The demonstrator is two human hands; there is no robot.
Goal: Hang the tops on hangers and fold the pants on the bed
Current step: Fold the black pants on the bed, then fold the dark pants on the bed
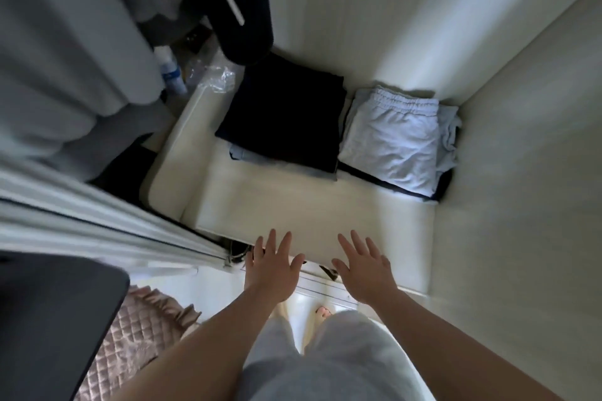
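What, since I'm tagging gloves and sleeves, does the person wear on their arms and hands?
Nothing shows. The left hand and the right hand are bare, with no gloves, rings, watch or bracelet, and no sleeve reaches into view on either side.

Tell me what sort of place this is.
Likely a bedroom wardrobe, seen from above: grey garments hang at the left, and a folded dark stack and folded pale shorts sit on a white shelf.
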